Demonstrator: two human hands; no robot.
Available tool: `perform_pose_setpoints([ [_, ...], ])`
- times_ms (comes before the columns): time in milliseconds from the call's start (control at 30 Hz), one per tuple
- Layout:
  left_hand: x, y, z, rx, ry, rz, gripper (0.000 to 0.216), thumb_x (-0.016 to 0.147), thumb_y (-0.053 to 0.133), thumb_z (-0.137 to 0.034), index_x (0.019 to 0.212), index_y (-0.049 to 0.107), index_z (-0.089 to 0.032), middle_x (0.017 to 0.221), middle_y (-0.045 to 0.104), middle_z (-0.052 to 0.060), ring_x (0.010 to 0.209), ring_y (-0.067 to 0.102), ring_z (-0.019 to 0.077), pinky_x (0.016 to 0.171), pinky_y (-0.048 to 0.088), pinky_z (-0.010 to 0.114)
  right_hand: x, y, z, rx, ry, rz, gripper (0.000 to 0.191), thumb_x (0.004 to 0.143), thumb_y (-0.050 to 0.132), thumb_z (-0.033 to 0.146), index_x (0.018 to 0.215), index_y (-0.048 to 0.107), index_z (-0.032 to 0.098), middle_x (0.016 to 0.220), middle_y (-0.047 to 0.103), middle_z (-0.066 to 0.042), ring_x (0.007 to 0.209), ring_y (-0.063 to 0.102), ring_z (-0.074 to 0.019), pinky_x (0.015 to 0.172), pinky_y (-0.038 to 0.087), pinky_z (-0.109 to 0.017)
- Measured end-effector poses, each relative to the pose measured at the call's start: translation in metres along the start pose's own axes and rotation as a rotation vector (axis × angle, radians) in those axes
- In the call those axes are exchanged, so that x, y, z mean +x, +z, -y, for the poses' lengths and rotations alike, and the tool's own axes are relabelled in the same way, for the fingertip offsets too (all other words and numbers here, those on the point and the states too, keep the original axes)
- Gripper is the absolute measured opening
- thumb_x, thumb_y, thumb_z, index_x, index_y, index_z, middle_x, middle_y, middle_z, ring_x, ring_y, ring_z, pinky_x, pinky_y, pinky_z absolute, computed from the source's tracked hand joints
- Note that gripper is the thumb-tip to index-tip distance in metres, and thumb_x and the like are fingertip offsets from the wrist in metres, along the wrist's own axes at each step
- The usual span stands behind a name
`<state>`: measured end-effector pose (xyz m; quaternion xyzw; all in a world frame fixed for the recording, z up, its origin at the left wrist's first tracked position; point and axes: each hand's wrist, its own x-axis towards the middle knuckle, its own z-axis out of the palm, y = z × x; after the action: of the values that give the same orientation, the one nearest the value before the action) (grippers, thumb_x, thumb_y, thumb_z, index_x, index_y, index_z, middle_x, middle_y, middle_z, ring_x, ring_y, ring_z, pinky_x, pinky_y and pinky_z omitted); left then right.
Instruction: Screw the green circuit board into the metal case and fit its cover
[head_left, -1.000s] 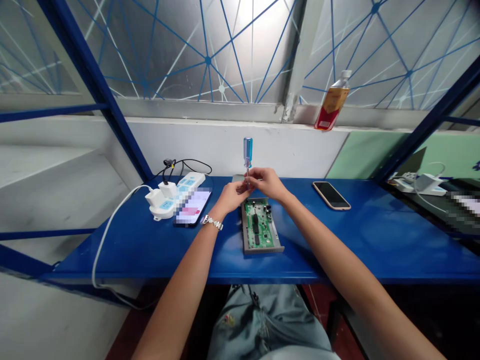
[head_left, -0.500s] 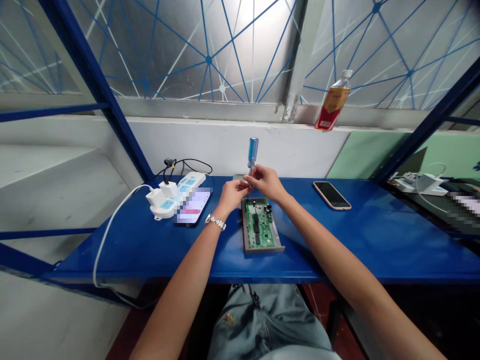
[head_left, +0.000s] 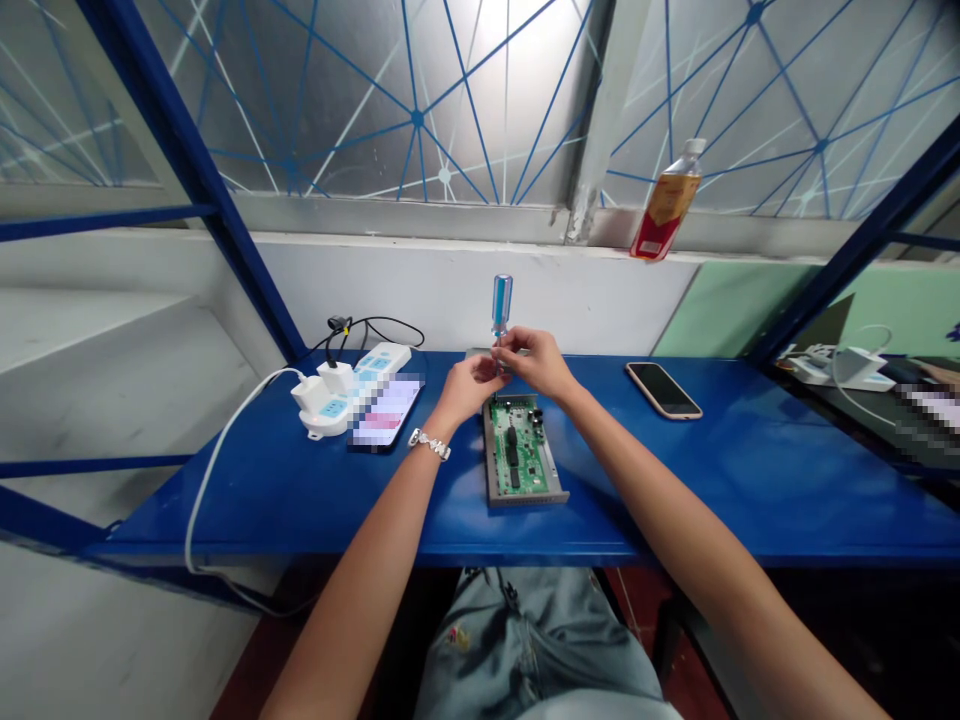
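Observation:
A screwdriver [head_left: 502, 300] with a clear blue handle stands nearly upright over the far left corner of a green circuit board [head_left: 525, 455]. The board lies in a shallow metal case [head_left: 536, 498] on the desk. High on the shaft, just below the handle, the fingers of my right hand [head_left: 536, 362] are pinched closed. Lower down, my left hand [head_left: 466, 388] has its fingertips closed around the shaft near the case. Between my fingers the shaft is mostly hidden, and I cannot see what its tip touches.
Left on the blue desk [head_left: 292, 500] are a white power strip [head_left: 385, 357] with plugs and cables and a lit phone [head_left: 390, 415]. Another phone [head_left: 664, 390] lies to the right. A drink bottle [head_left: 666, 210] stands on the window ledge behind.
The screwdriver's handle has tipped slightly to the left and stands straighter. My right hand's fingers have shifted a little with it; the case stays in place.

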<state>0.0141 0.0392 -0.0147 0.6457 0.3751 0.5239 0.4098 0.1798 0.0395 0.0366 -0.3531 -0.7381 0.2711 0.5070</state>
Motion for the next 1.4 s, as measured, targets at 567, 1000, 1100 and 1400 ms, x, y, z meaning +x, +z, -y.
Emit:
perform_pose_setpoints([
  [567, 0.002, -0.007, 0.000, 0.017, -0.052, 0.017, 0.034, 0.066, 0.089, -0.041, 0.081, 0.079, -0.013, 0.086, 0.079, 0.013, 0.086, 0.074, 0.0278, 0.087, 0.057, 0.041, 0.001, 0.000, 0.000, -0.044, -0.015, 0.103, 0.025, 0.094, 0.060, 0.039, 0.102, 0.072, 0.019, 0.100, 0.077, -0.008, 0.092, 0.071, -0.0219, 0.082, 0.054, -0.035],
  [1000, -0.002, 0.001, 0.000, 0.046, 0.023, 0.011, 0.037, 0.069, 0.087, -0.042, 0.089, 0.074, -0.014, 0.089, 0.077, 0.010, 0.083, 0.072, 0.0225, 0.081, 0.056, 0.034, -0.003, 0.001, 0.003, -0.067, 0.016, -0.049, 0.023, 0.086, 0.069, 0.040, 0.080, 0.070, 0.019, 0.076, 0.073, -0.004, 0.070, 0.065, -0.0180, 0.069, 0.052, -0.031],
  [1100, -0.003, 0.005, 0.001, 0.122, 0.016, -0.093, 0.035, 0.066, 0.088, -0.043, 0.078, 0.070, -0.016, 0.076, 0.074, 0.006, 0.072, 0.069, 0.0196, 0.071, 0.054, 0.031, -0.004, 0.003, 0.004, -0.093, 0.000, -0.100, 0.024, 0.085, 0.070, 0.041, 0.075, 0.067, 0.019, 0.070, 0.069, -0.002, 0.066, 0.060, -0.0162, 0.065, 0.047, -0.029],
  [1400, 0.000, 0.001, 0.000, 0.038, -0.029, -0.041, 0.030, 0.067, 0.087, -0.041, 0.074, 0.076, -0.013, 0.078, 0.078, 0.012, 0.078, 0.074, 0.0257, 0.079, 0.057, 0.038, -0.004, 0.009, 0.004, -0.090, 0.003, -0.144, 0.032, 0.086, 0.072, 0.046, 0.071, 0.059, 0.021, 0.067, 0.062, -0.001, 0.063, 0.054, -0.0149, 0.061, 0.045, -0.029],
])
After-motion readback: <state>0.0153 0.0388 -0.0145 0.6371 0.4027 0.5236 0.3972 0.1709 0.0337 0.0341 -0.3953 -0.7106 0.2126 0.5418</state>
